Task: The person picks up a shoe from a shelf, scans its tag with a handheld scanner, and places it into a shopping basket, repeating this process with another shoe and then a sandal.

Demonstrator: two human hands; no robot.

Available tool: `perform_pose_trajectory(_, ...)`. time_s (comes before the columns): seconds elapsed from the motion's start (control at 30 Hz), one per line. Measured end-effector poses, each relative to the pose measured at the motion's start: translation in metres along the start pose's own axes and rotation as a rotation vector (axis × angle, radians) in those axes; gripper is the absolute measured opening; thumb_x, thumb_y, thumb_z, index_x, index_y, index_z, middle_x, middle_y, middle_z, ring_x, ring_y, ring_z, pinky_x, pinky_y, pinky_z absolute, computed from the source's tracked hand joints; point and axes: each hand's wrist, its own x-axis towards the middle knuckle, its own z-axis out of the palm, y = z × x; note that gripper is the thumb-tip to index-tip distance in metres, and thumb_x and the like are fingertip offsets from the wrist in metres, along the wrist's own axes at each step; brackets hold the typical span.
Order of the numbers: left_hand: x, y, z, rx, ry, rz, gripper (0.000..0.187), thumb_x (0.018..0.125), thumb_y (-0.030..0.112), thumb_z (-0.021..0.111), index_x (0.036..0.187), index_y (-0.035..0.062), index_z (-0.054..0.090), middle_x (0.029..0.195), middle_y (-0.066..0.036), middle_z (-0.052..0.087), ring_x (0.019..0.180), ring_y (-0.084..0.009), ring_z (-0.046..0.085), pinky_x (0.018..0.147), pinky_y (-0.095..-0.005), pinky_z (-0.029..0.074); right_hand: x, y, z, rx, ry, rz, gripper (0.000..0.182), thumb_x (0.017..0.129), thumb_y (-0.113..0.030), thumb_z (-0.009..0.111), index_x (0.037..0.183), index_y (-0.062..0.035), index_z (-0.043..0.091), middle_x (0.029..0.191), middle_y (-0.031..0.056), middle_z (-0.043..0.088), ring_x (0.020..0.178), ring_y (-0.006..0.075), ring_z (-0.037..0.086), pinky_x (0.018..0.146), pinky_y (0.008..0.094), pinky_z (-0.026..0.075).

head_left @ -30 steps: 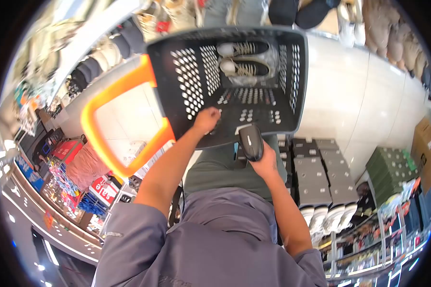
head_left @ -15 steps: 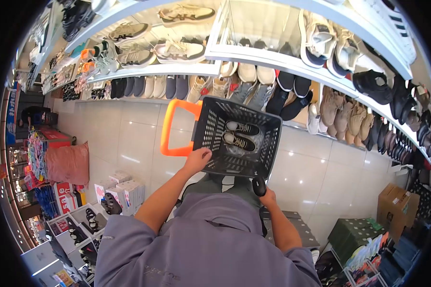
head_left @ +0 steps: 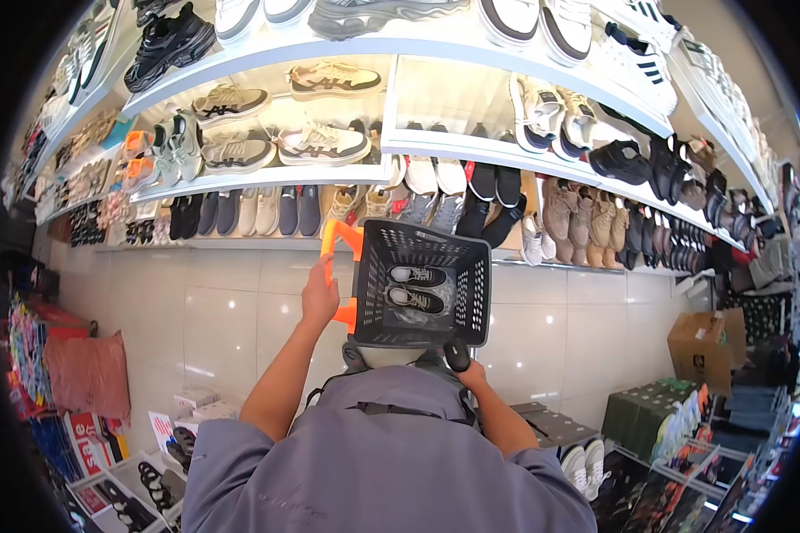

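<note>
In front of me is a black plastic shopping basket [head_left: 478, 306], its long orange handle [head_left: 328, 240] standing out on the left side. My left hand [head_left: 320, 295] is closed around that handle. Inside the basket, a pair of dark sneakers [head_left: 418, 289] with pale toes lies on clear plastic wrapping. Just below the basket's near right corner, my right hand [head_left: 474, 375] grips a black rounded object [head_left: 457, 355] whose kind I cannot make out. Most of the right hand's fingers are hidden behind it.
Beyond the basket, lit white shelves [head_left: 267, 185] hold rows of shoes. Glossy tiles [head_left: 222, 311] cover the floor. A pink sack [head_left: 86, 377] is at left, an open cardboard box [head_left: 700, 346] at right. A dark green patterned box [head_left: 644, 413] and white sneakers [head_left: 583, 468] are nearer, at right.
My left hand has gone from the basket's near left rim to the orange handle and closed on it. The view has shifted, showing more upper shelving. My right hand keeps the black object.
</note>
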Motion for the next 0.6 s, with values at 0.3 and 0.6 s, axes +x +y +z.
perform_pose_trajectory(0.3,0.004,-0.030,-0.011,-0.223,-0.087,0.154,0.052,0.086,0.001,0.053,0.134,0.0140,0.038,0.125,-0.021,0.054,0.113,-0.0414,0.053,0.092,-0.0449,0.044,-0.057,-0.096,0.058,-0.037,0.004,-0.030,0.053,0.063,-0.028,0.078,0.111,-0.0124,0.062,0.104,0.0184,0.066,0.100,0.0357,0.062,0.087,0.0422,0.049)
perform_pose_trajectory(0.6,0.009,-0.072,-0.041,-0.153,-0.119,0.068,0.054,0.085,0.001,0.053,0.135,0.0154,0.037,0.123,-0.022,0.054,0.112,-0.0427,0.052,0.092,-0.0470,0.044,-0.077,-0.105,0.078,0.040,0.134,-0.030,0.054,0.064,-0.027,0.077,0.114,-0.0124,0.062,0.103,0.0191,0.066,0.100,0.0378,0.061,0.086,0.0429,0.049)
